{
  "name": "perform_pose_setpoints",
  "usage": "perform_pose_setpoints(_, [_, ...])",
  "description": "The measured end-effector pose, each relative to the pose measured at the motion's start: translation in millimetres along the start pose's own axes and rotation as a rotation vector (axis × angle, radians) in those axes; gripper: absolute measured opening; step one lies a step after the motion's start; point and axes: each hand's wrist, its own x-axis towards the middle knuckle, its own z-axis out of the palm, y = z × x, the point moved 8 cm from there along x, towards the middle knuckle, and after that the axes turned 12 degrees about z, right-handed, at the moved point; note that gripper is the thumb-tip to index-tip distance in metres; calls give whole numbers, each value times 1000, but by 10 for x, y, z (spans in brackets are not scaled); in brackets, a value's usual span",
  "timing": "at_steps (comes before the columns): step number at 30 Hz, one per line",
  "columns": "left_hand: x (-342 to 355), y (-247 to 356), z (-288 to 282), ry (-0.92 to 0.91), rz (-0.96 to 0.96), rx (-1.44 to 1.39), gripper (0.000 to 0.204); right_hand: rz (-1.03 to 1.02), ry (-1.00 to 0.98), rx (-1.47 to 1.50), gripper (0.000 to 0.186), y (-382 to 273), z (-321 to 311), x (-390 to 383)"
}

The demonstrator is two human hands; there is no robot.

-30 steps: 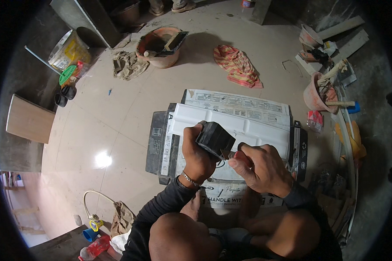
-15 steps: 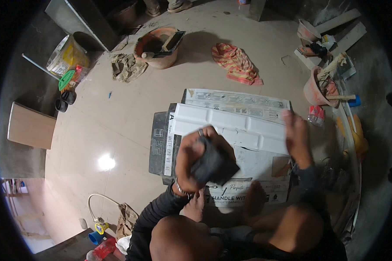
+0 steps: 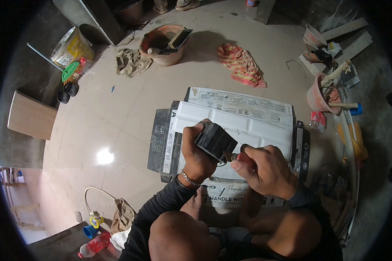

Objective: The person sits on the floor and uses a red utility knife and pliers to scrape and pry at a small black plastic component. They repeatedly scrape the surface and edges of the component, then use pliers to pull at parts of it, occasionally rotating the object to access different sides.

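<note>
My left hand (image 3: 195,153) grips a black, boxy block (image 3: 215,140) and holds it tilted above a white ribbed tile (image 3: 248,126). My right hand (image 3: 265,170) is close beside it on the right. It pinches a small pointed tool (image 3: 228,155) whose tip touches the block's lower edge. The tile lies on flattened printed cardboard boxes (image 3: 239,101) on the floor in front of my knees. What the tool is exactly, I cannot make out.
An orange basin (image 3: 163,43) with a trowel and a striped cloth (image 3: 241,65) lie farther off. A second basin (image 3: 320,93) and planks (image 3: 344,35) sit at the right. A yellow bucket (image 3: 72,45) and a wooden board (image 3: 30,115) are at the left.
Half a second ago my right hand was stretched out to the right over the tile. It has come back to the block with the small tool. My left hand has kept its grip.
</note>
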Motion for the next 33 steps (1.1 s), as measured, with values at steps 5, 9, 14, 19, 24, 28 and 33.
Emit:
perform_pose_setpoints(5, [-119,178,266,-296,134,122,51,-159,195,-171,47,-35,-102,4])
perform_pose_setpoints(9, [-209,279,372,-360,116,150,66,573,598,228,53,988,-929,107])
perform_pose_setpoints(14, [32,137,56,19,-47,101,63,372,374,424,46,972,-568,-105])
perform_pose_setpoints(19, [46,-71,54,108,-99,-1,58,352,-177,813,37,475,9,-99])
perform_pose_setpoints(24, [-11,-45,85,140,-86,12,58,197,-144,641,33,119,-43,74])
perform_pose_setpoints(28, [15,-44,113,67,-118,22,57,196,-110,613,30,190,-38,78])
perform_pose_setpoints(33, [-22,-206,56,79,-333,-54,58,210,5,552,29,261,-66,79])
